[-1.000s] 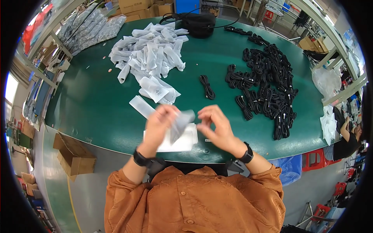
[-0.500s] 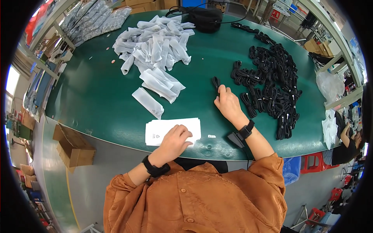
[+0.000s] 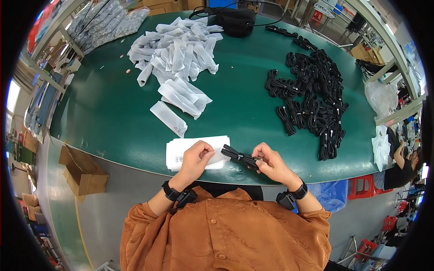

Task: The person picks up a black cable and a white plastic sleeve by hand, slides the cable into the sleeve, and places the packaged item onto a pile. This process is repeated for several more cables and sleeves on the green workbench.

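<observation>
**A coiled cable between two hands at the table's near edge**

We see a bundled black cable (image 3: 240,156) lying just above the near rim of the green table (image 3: 113,113), one end reaching the stack of flat white bags (image 3: 181,151). The right hand (image 3: 271,162) pinches the cable's right end between thumb and fingertips. The left hand (image 3: 197,156) rests closed on the top bag of the stack, its fingers curled at the bag's right edge; we cannot tell whether it grips the bag's mouth or only presses it down.

Further out, one filled white bag (image 3: 168,118) lies alone on the green surface, and beyond it a loose heap of filled bags (image 3: 178,58) spreads toward the far side. To the right, a pile of black cable bundles (image 3: 316,99) sits well apart from the hands. An open cardboard box (image 3: 83,169) stands on the floor at the left.
</observation>
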Demonstrator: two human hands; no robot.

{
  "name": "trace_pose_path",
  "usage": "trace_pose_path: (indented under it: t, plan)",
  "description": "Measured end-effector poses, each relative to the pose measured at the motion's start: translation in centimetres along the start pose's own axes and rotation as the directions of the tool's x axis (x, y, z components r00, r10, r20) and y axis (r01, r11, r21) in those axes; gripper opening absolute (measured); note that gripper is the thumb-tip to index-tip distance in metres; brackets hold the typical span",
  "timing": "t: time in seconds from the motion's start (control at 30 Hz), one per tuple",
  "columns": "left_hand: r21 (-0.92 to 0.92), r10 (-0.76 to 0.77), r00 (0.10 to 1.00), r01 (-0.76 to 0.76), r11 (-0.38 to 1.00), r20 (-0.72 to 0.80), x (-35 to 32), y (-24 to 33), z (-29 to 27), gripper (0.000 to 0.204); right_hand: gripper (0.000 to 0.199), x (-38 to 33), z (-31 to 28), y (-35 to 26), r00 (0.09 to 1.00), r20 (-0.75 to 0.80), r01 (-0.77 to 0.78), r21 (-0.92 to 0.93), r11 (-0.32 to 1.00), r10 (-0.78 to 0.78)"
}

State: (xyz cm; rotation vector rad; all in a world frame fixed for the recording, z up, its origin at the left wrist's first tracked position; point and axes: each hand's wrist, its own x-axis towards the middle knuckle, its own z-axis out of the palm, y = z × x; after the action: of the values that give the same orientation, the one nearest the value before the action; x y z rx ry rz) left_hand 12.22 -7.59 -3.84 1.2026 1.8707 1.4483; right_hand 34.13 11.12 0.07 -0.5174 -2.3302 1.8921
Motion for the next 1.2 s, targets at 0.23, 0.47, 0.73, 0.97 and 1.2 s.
trace_pose_path:
  t: [0.23,0.47,0.73,0.97,1.2]
  plan:
    - [-0.004,0.223,0.972,-0.224,0.975,0.076,0.1,0.6,0.2,0.008,0.014,1.2,0.2,0.2,0.979,0.146,-0.162,0.155,0.975,0.14]
    - [0.102,0.344,0.933,-0.355,0.929,0.108,0.4,1.1,0.2,0.013,0.017,1.6,2.2,-0.2,0.996,0.08,0.033,-0.123,0.992,-0.023]
    - [0.095,0.318,0.943,-0.326,0.941,0.094,1.2,2.4,-0.1,0.009,0.027,3.7,3.0,-2.5,0.806,0.136,0.552,-0.522,0.65,-0.576]
    - [-0.553,0.034,0.995,0.022,0.833,0.091,4.1,3.8,-1.9,0.011,0.036,5.2,2.6,-4.0,0.705,-0.128,0.556,-0.51,0.656,-0.697]
    - [-0.508,-0.091,0.968,-0.042,0.861,-0.233,9.2,2.0,-7.7,0.012,0.036,6.1,-0.2,-4.2,0.691,-0.3,0.246,-0.758,0.604,-0.658]
